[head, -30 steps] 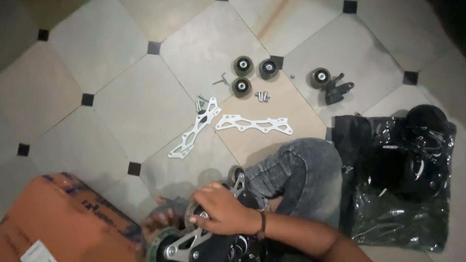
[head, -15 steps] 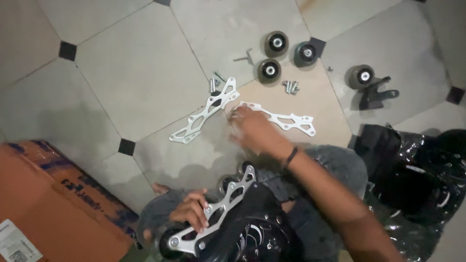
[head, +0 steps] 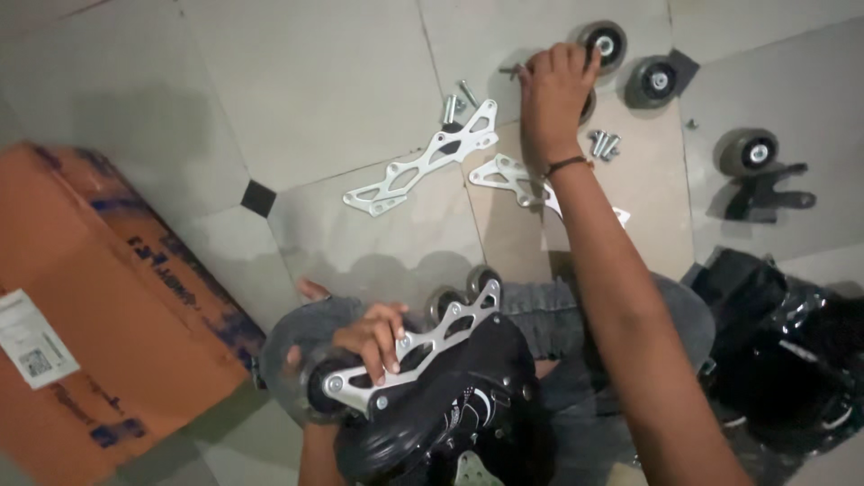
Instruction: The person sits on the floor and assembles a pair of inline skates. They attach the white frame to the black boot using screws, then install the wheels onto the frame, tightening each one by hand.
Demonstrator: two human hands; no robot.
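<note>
Right hand (head: 553, 90) reached to the upper centre of the frame, fingers curled over a wheel (head: 587, 106) on the tiled floor. Left hand (head: 371, 335), low centre, gripped the silver frame (head: 423, 346) of the black inline skate (head: 441, 414). Loose frame plate (head: 423, 169) lay between.

A pale tiled floor (head: 297, 72) with small dark diamond insets carries everything — two loose silver frame plates (head: 423, 169), scattered bolts (head: 601, 144) and grey skate wheels (head: 747, 151). An orange cardboard box (head: 99, 333) lies at the left edge, crinkled black plastic wrapping (head: 792, 360) at the right.
</note>
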